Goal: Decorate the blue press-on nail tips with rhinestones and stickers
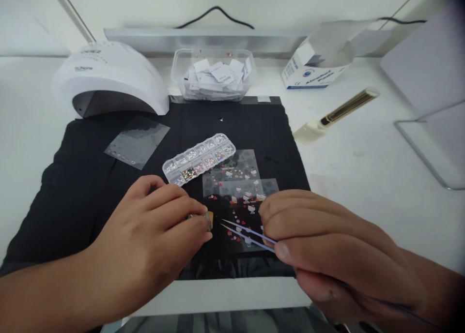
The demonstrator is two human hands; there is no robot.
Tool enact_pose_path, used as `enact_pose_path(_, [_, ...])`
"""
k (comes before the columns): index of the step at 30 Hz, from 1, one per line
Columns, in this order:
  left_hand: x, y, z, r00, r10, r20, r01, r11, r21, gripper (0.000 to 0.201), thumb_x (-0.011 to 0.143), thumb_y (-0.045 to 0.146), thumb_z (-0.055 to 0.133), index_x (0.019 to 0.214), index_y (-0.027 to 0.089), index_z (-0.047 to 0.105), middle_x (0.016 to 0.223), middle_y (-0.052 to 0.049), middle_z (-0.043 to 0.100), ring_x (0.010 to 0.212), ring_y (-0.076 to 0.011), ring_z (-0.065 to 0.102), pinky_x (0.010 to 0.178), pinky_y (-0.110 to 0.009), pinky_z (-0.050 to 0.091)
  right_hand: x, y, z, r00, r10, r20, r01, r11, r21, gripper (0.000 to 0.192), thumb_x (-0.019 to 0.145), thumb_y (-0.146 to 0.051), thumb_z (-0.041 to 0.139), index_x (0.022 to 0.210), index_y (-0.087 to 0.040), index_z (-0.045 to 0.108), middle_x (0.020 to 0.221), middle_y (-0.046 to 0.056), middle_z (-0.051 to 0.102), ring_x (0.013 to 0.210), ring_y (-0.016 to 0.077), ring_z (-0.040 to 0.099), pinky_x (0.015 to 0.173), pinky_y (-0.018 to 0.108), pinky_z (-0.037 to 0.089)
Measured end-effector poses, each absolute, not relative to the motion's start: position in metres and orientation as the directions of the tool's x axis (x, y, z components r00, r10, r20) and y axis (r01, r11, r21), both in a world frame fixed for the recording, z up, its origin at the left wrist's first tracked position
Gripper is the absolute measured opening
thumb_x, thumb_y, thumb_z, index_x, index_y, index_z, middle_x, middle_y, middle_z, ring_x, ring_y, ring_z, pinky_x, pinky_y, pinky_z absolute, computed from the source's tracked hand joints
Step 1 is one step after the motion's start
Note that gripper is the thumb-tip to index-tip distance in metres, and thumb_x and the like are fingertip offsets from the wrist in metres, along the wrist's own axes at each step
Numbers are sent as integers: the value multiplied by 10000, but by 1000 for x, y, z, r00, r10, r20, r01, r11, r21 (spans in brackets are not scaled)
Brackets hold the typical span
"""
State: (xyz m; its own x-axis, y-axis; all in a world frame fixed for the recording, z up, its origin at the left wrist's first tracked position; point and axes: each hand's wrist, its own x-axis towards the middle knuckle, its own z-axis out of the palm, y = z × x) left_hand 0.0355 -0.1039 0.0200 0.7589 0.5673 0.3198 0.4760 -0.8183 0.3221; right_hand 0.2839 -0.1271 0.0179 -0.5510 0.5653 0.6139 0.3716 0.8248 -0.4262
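Observation:
My left hand [156,231] pinches a small false nail tip [208,219] between thumb and fingers, low over the black cloth [80,188]. My right hand [319,236] grips thin tweezers [243,233], whose points aim left at the nail tip and stop just short of it. Under the tweezers lies a clear sticker sheet [236,183] with small red and white figures. A clear compartment box of tiny gems [199,158] sits just beyond my left hand.
A white nail lamp [109,76] stands at the back left. Behind the cloth is a clear tub of white packets [214,74], a white and blue carton [316,64] and a gold-handled tool [337,115]. Another clear sheet [137,142] lies left.

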Motion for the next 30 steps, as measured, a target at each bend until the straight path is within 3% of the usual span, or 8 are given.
enact_pose_path(4, [36, -104, 21, 760, 563, 326, 476, -823, 312, 108, 928, 170, 604, 909, 195, 707, 966, 14, 746, 817, -169, 647, 772, -400, 372, 285, -128, 16, -543, 610, 577, 420, 793, -442, 271, 1042, -312, 347, 889, -186, 531, 758, 51, 690, 722, 137, 696, 734, 311, 638])
enact_pose_path(12, [37, -103, 22, 765, 553, 330, 468, -829, 307, 125, 933, 169, 587, 880, 185, 699, 951, 6, 743, 816, -166, 650, 765, -390, 374, 282, -127, 18, -540, 600, 590, 407, 800, -441, 266, 1033, -297, 366, 855, -203, 540, 730, 45, 674, 684, 149, 698, 706, 310, 651])
enact_pose_path(19, [38, -103, 23, 770, 551, 321, 480, -832, 278, 132, 932, 183, 590, 888, 199, 713, 950, 28, 741, 817, -178, 638, 749, -399, 368, 287, -127, 17, -540, 565, 624, 340, 824, -452, 229, 1020, -240, 407, 878, -140, 556, 758, 77, 676, 750, 153, 690, 720, 333, 640])
enact_pose_path(30, [33, -105, 21, 780, 559, 282, 492, -826, 277, 137, 917, 208, 601, 998, 210, 711, 1036, -15, 716, 975, -244, 609, 832, -444, 415, 282, -124, 19, -549, 525, 650, 310, 850, -425, 230, 1011, -205, 422, 841, -129, 556, 711, 90, 664, 713, 163, 690, 692, 330, 628])
